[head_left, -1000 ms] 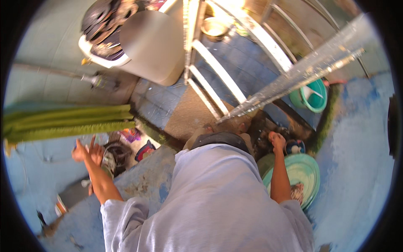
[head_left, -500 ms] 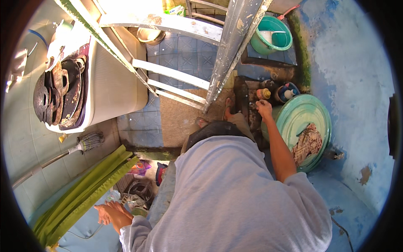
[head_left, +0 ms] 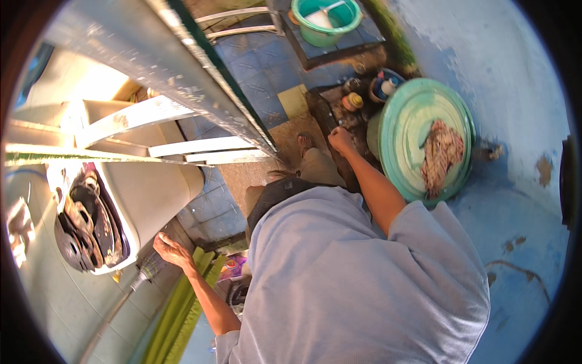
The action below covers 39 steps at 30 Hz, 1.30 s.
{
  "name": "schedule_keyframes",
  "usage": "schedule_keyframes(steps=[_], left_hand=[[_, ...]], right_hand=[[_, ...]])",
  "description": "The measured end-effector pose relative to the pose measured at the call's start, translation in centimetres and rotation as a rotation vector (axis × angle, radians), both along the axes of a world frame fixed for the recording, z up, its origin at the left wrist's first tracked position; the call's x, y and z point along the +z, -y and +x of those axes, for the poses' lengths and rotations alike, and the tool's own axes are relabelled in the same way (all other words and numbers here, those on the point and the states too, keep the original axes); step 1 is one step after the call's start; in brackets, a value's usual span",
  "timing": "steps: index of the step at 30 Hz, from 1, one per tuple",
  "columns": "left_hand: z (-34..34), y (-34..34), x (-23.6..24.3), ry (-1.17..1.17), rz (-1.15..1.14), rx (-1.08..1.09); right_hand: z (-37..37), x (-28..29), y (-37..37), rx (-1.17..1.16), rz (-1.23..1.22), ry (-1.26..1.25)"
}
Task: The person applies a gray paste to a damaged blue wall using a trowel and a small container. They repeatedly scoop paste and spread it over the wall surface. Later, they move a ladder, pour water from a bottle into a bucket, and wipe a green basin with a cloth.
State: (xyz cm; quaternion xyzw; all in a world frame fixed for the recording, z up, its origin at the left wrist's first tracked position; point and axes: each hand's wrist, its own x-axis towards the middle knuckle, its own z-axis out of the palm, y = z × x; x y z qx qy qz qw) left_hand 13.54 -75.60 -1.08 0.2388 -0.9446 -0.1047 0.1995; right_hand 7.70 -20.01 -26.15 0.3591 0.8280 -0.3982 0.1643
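Note:
My left hand (head_left: 171, 250) is out to the left in the air, fingers loosely stretched and holding nothing visible. Nearest to it are the broom (head_left: 145, 273) with a grey brush head and the lower corner of a cream-coloured tub (head_left: 151, 200). My right hand (head_left: 341, 141) hangs with its fingers curled in, and nothing shows in it. It is beside a big container with a round green lid (head_left: 394, 127), on which a crumpled patterned cloth (head_left: 441, 155) lies. Just beyond that hand stands a small bottle with a yellow-orange cap (head_left: 351, 101).
A paint-spattered metal stepladder (head_left: 200, 73) stands ahead on the left. Blackened pans (head_left: 91, 218) rest on the cream tub. A green bucket (head_left: 327, 24) sits on a tiled ledge. Folded green fabric (head_left: 176, 309) is at lower left; a blue wall (head_left: 485, 79) rises on the right.
The view has turned, and the ladder now appears farther left and closer. My left hand has swung forward from the lower left, away from the green fabric. My right hand stays near the lidded container.

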Motion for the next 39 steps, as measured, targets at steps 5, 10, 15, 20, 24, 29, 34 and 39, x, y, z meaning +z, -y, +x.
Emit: schedule_keyframes(steps=[5,10,15,20,24,29,34,39], left_hand=[[-5.1,0.0,-0.3,-0.099,0.224,-0.273],[-8.9,-1.5,-1.4,0.105,0.627,-0.486],[-10.4,-5.7,-0.6,0.445,0.872,-0.806],[-9.2,-11.5,0.2,0.726,0.74,-1.132],[-7.7,-17.2,0.1,0.839,0.71,-1.315],[-4.4,-24.1,-0.6,1.049,0.628,-1.455],[-1.2,-27.2,-2.1,1.288,0.694,-1.574],[0.0,-28.4,-1.9,1.359,0.802,-1.563]], right_hand=[[4.3,-1.0,2.2,-0.193,-0.079,0.172],[13.1,-0.4,7.8,-0.654,-0.115,0.135],[16.9,1.2,12.2,-1.348,-0.127,-0.135],[19.0,5.8,15.5,-1.751,-0.307,-0.49],[18.1,9.6,17.3,-1.825,-0.441,-0.587],[12.4,15.0,21.5,-1.507,-0.722,-0.684],[10.7,16.0,21.5,-1.389,-0.703,-0.502],[13.5,13.9,18.4,-1.516,-0.837,-0.54]])
